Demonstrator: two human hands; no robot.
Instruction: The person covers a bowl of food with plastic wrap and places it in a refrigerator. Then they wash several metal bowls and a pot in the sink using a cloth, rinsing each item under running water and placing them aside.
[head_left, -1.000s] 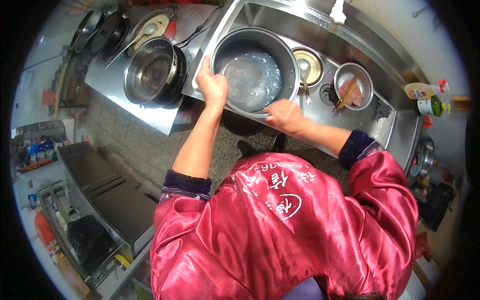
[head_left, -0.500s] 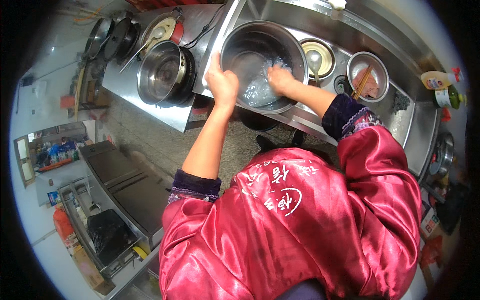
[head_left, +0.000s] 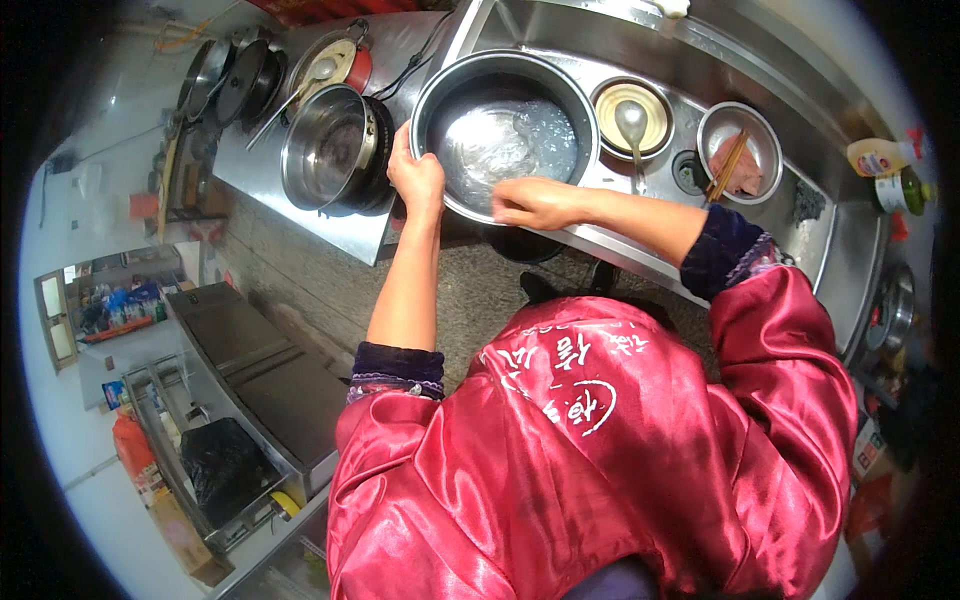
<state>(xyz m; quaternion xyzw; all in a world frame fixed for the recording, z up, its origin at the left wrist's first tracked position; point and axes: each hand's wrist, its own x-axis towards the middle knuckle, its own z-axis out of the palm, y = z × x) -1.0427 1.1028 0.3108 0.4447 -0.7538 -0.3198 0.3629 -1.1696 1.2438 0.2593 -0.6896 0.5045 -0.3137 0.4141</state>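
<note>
A large metal pot (head_left: 500,64) rests tilted on the sink's near edge, with a little water swirling inside. My left hand (head_left: 416,186) is closed on its left rim, thumb up. Over the near rim is my right hand (head_left: 530,203), slightly blurred, with its fingers curled in toward the pot. Whatever those fingers hold, if anything, is hidden. Right of the pot, in the sink, sits a cream-coloured bowl (head_left: 662,105) with a metal ladle (head_left: 631,122) in it. Farther right, a steel bowl (head_left: 766,118) contains pinkish meat (head_left: 745,178) and wooden chopsticks (head_left: 733,160).
On the steel table (head_left: 255,165) at the left stand an empty-looking steel pot (head_left: 325,150) and another bowl with a ladle. A dark scouring pad (head_left: 808,202) lies at the sink's right. Squeeze bottles (head_left: 880,157) stand beyond it. A drain (head_left: 688,172) shows beside the steel bowl.
My right hand has come from inside the pot back to its near rim. The pot and my left hand have shifted slightly left, and the water is spread and swirling.
</note>
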